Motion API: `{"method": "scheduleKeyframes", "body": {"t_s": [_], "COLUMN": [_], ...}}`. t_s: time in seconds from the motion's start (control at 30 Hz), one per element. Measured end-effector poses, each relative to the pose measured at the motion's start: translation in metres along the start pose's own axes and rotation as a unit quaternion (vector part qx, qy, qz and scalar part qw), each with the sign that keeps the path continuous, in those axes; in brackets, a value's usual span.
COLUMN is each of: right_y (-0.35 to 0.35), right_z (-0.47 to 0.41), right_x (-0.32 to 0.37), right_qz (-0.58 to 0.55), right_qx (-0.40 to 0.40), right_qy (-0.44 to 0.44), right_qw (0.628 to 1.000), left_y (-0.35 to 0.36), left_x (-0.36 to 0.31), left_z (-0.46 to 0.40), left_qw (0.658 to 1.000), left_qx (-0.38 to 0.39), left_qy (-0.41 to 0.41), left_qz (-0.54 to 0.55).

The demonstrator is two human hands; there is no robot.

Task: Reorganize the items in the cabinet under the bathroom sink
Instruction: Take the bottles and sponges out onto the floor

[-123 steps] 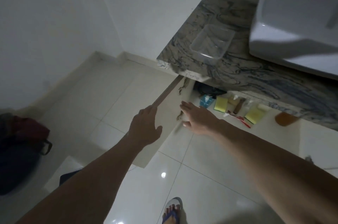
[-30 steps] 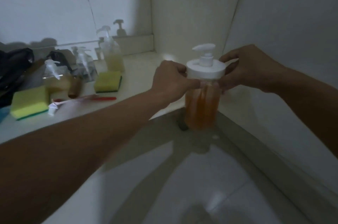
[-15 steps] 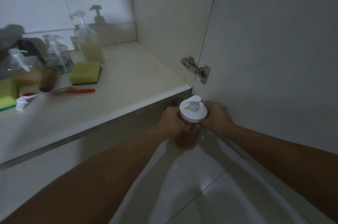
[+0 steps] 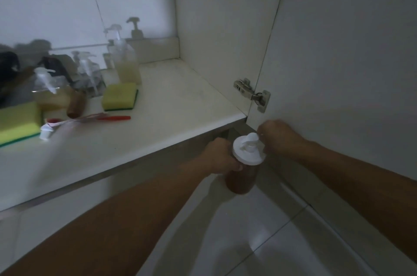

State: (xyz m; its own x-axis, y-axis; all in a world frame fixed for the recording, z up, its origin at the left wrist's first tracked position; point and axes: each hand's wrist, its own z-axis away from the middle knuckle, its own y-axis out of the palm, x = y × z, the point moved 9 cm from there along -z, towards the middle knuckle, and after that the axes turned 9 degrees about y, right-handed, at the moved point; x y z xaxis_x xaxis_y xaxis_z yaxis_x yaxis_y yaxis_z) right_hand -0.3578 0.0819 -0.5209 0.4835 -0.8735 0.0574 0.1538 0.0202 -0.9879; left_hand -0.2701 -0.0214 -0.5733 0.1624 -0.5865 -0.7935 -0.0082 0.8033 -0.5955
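Currently no readable label on amber pump bottle (image 4: 242,177). Your left hand (image 4: 220,156) grips its neck; your right hand (image 4: 278,138) pinches pump head. Bottle off cabinet shelf (image 4: 180,106), below its front edge, beside hinge (image 4: 252,94). Shelf's right half bare; yellow sponge (image 4: 119,99) further left.

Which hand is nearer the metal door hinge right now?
Right. The right hand sits just below the hinge, pinching the amber pump bottle at its nozzle; the left hand grips the bottle's neck, lower and farther left.
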Motion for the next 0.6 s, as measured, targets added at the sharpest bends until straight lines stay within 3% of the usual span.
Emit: {"method": "scheduleKeyframes", "body": {"t_s": [0.13,0.23,0.33,0.47,0.6], "right_y": [-0.052,-0.084,-0.104,-0.118,-0.120], "right_z": [-0.006,-0.012,-0.018,-0.045,-0.069], "right_x": [0.042,0.091,0.143,0.204,0.259], "right_qz": [0.028,-0.037,-0.083,-0.137,-0.143], "right_qx": [-0.012,0.000,0.011,0.009,-0.009], "right_qy": [-0.032,-0.091,-0.143,-0.165,-0.196], "right_qw": [0.999,0.995,0.986,0.977,0.970], "left_y": [-0.069,-0.130,-0.189,-0.262,-0.325], "left_x": [-0.025,-0.025,-0.016,0.020,0.059], "left_z": [0.009,0.021,0.033,0.049,0.072], "left_qw": [0.999,0.996,0.989,0.943,0.905], "left_qx": [-0.026,-0.075,-0.101,-0.088,-0.114], "left_qy": [0.007,-0.032,-0.049,-0.112,-0.172], "left_qz": [-0.043,-0.027,-0.101,-0.301,-0.372]}}
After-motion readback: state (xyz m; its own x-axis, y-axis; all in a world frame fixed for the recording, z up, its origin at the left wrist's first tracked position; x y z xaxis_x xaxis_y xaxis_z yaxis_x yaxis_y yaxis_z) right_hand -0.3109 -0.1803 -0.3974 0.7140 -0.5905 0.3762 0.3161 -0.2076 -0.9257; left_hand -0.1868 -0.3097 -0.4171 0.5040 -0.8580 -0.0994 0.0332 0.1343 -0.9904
